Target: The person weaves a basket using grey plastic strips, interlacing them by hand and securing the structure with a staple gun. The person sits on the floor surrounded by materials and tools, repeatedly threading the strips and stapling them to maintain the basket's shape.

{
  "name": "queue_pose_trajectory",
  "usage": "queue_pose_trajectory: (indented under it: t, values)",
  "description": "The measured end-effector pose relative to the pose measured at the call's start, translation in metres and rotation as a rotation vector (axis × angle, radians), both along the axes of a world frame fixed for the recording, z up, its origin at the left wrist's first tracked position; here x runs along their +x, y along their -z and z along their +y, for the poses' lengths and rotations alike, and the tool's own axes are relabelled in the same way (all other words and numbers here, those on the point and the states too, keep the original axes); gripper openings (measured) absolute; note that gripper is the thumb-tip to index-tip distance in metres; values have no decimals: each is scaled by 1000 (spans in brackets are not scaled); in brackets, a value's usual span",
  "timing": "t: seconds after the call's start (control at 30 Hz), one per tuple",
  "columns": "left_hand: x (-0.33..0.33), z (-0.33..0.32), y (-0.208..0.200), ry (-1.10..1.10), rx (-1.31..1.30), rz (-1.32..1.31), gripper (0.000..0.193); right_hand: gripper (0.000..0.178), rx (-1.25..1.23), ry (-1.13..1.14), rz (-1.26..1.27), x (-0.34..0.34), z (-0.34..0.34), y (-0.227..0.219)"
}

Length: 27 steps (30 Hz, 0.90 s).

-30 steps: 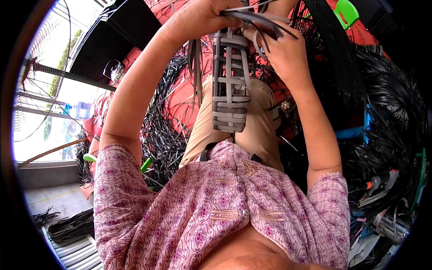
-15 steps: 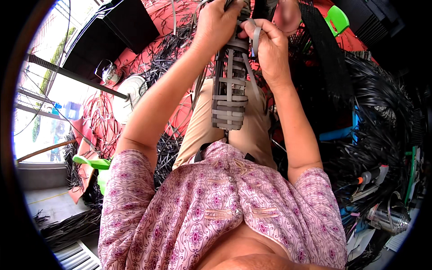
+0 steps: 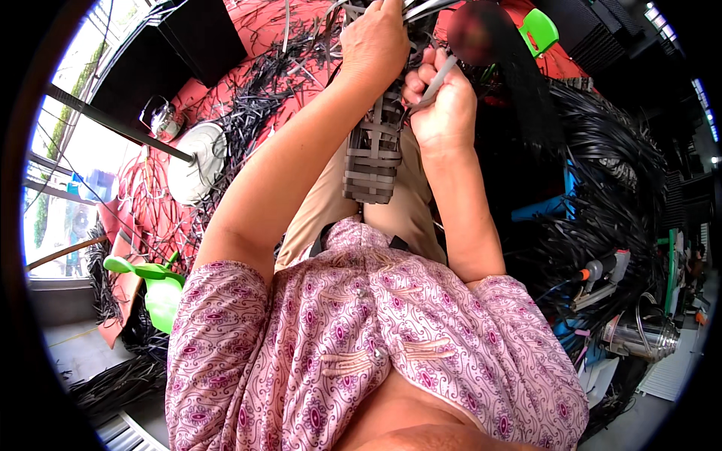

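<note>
A narrow piece woven from grey-brown flat strips (image 3: 372,161) points down between my thighs, its rounded end nearest me. My left hand (image 3: 376,41) is closed over its far part, with fingertips cut off by the upper edge. Pale loose strips (image 3: 430,7) fan out beside those fingers. To the right of the weave, my right hand (image 3: 445,105) is closed, with a grey flat strip (image 3: 442,77) pinched in it and curving over the fingers. The weave's far end is hidden behind my left hand.
Black strips lie heaped on the red floor (image 3: 263,26) and in a big bundle (image 3: 617,150) at right. A white round base with a pole (image 3: 197,161) and a green chair (image 3: 162,297) stand left. A metal flask (image 3: 639,334) and a heat-gun-like tool (image 3: 602,270) are lower right.
My right hand has come lower and away from the weave with the strip. My left hand has shifted slightly down and right over the weave. The whole view has turned a little.
</note>
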<state>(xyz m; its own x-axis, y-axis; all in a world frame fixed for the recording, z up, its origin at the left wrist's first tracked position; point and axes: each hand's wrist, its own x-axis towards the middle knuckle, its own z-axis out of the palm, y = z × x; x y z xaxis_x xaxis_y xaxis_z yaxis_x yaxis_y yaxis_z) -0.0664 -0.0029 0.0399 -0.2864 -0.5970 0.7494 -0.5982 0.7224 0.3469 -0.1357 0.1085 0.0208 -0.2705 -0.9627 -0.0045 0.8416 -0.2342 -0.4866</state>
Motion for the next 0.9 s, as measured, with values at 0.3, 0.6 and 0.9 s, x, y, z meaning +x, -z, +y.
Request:
queue_pose_trajectory:
  t: [0.3, 0.6, 0.9]
  values:
    - [15, -39, -1, 132, 141, 218, 19, 20, 546, 898, 1612, -71, 252, 103]
    - [24, -72, 11, 422, 378, 446, 26, 25, 1166, -704, 1343, 5, 401, 250]
    - [33, -56, 4, 298, 310, 420, 24, 37, 663, 288, 1016, -149, 178, -10]
